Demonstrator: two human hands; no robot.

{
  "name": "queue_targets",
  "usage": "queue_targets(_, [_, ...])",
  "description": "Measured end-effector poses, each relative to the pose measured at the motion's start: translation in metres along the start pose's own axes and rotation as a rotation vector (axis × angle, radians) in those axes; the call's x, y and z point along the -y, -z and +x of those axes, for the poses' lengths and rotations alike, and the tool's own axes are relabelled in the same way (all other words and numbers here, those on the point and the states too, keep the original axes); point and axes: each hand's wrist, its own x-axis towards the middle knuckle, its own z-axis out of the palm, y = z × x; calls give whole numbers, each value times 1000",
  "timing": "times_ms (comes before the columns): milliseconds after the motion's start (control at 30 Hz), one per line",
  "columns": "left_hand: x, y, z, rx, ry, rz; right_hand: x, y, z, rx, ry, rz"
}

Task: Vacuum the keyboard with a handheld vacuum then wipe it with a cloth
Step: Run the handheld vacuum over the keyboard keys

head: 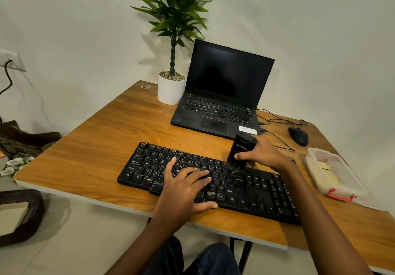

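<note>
While the right hand (264, 154) grips the handheld vacuum (240, 149), brush down on the keyboard (267, 191) near the front of the desk (106, 129), the left hand (183, 187) lies spread across it. Push hard and a keycap might pop!

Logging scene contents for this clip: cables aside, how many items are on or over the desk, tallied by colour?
Black: 4 (keyboard, laptop, mouse, handheld vacuum)
White: 1 (plant pot)
Clear: 1 (lidded container)
Total: 6
</note>
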Motion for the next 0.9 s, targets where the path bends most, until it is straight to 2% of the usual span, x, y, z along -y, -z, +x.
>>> queue_targets(133, [0,1,0,7,0,-3,8,-12,7,68,35,-43])
queue_targets(267, [0,1,1,16,10,-3,18,10,8,172,-46,-97])
queue_targets(367, [0,1,1,20,7,2,24,9,11,233,-20,-110])
queue_targets(633, [1,0,1,9,6,-5,29,10,32,308,-21,-125])
queue_targets(767, [1,-1,0,9,3,-7,27,-7,36,256,28,-44])
queue_targets(900, [1,0,0,-2,-1,1,32,8,40,327,-58,-161])
